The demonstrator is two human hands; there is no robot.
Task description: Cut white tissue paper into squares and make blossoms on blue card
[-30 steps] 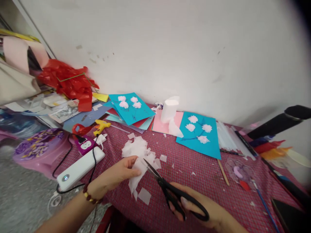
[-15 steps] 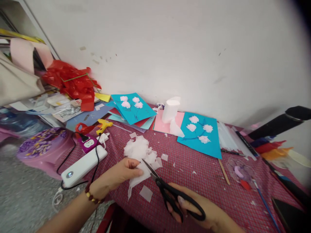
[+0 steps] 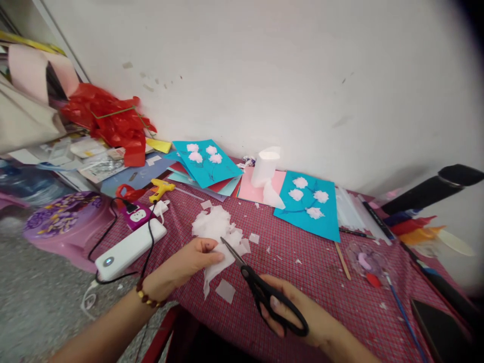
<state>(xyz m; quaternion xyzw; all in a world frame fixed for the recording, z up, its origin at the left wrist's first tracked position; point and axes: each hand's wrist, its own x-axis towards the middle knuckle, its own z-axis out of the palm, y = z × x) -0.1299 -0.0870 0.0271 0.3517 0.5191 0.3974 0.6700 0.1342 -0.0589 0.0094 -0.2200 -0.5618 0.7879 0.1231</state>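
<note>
My left hand pinches a piece of white tissue paper just above the red checked tablecloth. My right hand grips black-handled scissors, fingers through the loops. The blades point up-left into the tissue beside my left thumb. A heap of cut white tissue squares lies just beyond my left hand, and one loose square lies below the held piece.
Two blue cards with white tissue flowers lie near the wall, a tissue roll between them. A white power bank, yellow glue gun and red ribbon pile sit left. Brushes, a paint palette and a dark tablet lie right.
The scissors have closed a little and slid slightly left along the tissue. My left hand keeps its pinch; the view has shifted slightly.
</note>
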